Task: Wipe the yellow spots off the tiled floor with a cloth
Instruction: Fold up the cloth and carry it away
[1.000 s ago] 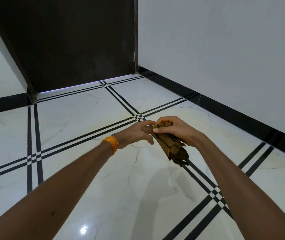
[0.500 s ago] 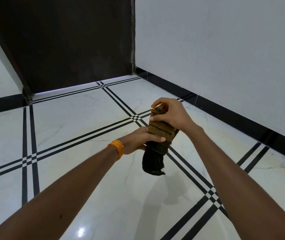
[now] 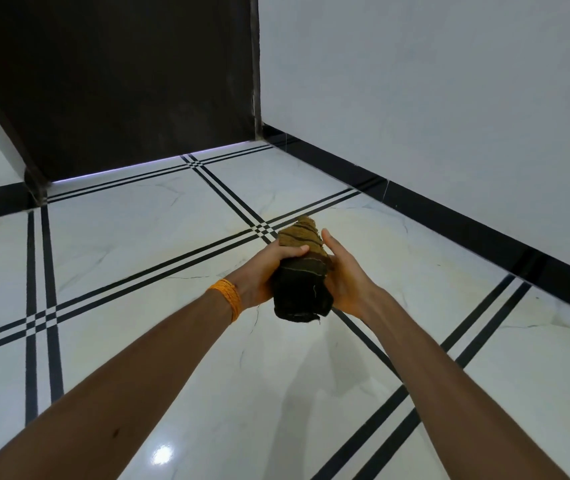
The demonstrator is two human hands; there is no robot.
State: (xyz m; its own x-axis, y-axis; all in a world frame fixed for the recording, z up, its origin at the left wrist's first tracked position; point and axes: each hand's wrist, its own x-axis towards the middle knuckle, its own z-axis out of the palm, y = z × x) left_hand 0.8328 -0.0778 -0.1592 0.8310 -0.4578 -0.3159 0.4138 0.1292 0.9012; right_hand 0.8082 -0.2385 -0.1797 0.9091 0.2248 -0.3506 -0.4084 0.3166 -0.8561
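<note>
A bunched cloth (image 3: 302,271) is held up above the floor between both hands, near the middle of the view. It is tan at its upper end and dark brown at its lower end, which hangs free. The left hand (image 3: 261,271) is wrapped round it, with the thumb laid across the front and the fingers curled behind. The right hand (image 3: 345,275) is laid against the cloth's other side with its fingers fairly straight and pointing away from the person; nothing is pinched by it. An orange band (image 3: 228,298) is worn on the left wrist.

The tiled floor (image 3: 138,237) is made of glossy white marbled tiles, parted by paired black stripes that cross just beyond the cloth. Open floor is seen to the left, ahead and beneath the arms. The room is bounded on the right by a white wall (image 3: 432,98) with a black skirting (image 3: 449,225), and ahead by a dark door (image 3: 120,81) with a strip of light under its lower edge. These meet in a corner beyond the hands. A faint yellowish tint (image 3: 373,233) can be made out on the tile just right of the cloth, though it may be only a reflection.
</note>
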